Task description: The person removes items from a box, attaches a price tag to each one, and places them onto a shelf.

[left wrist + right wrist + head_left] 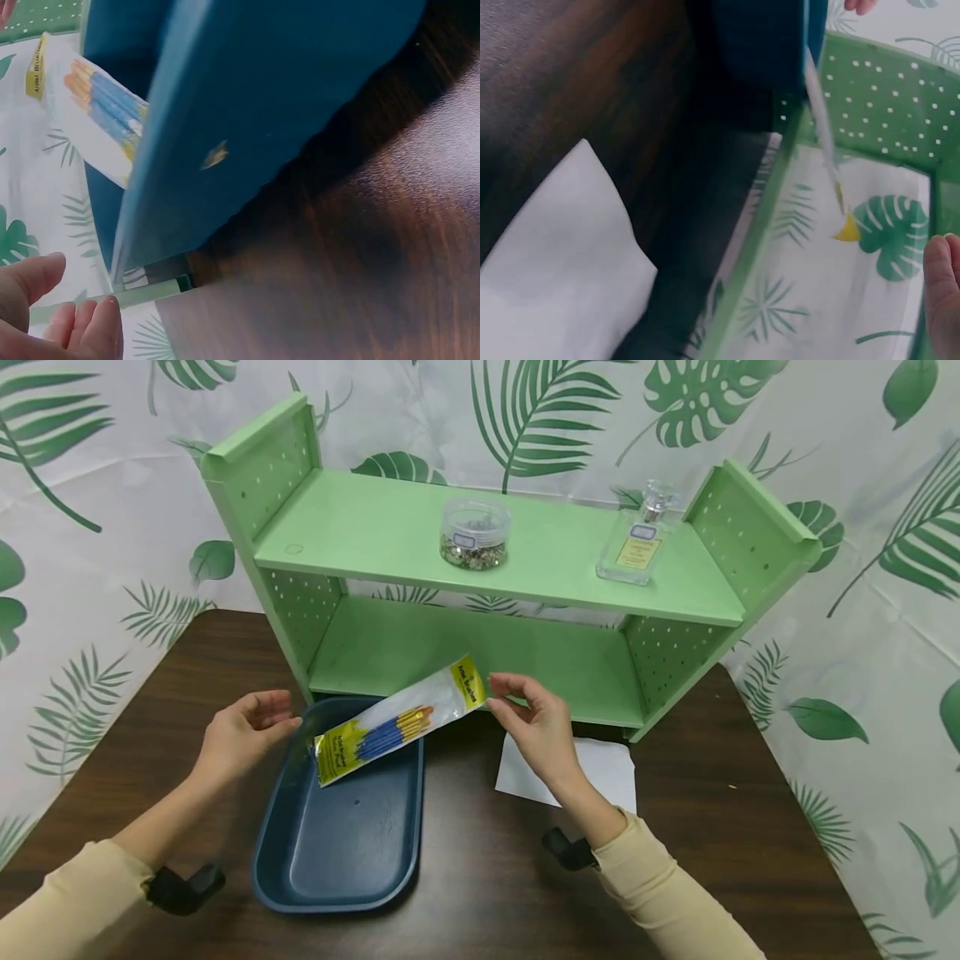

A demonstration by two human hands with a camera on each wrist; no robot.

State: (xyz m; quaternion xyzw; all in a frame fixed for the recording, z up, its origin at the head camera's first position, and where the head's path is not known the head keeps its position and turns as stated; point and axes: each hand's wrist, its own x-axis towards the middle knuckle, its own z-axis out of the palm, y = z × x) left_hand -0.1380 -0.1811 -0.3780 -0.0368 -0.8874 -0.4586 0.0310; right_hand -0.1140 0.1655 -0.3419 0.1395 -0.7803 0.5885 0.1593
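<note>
A clear packet of artist brushes with yellow ends and blue handles lies slanted, its lower end over the dark blue tray and its upper end past the tray's right rim. By the packet's upper right corner is my right hand, thumb and forefinger parted; the right wrist view shows a gap between its fingers and the packet's yellow tip. My left hand hovers beside the tray's left rim, fingers loosely bent, apart from the packet.
Behind stands a green two-tier shelf. A clear jar of small metal pieces and a glass perfume bottle stand on its upper tier. White paper lies on the dark wooden table, partly behind my right hand.
</note>
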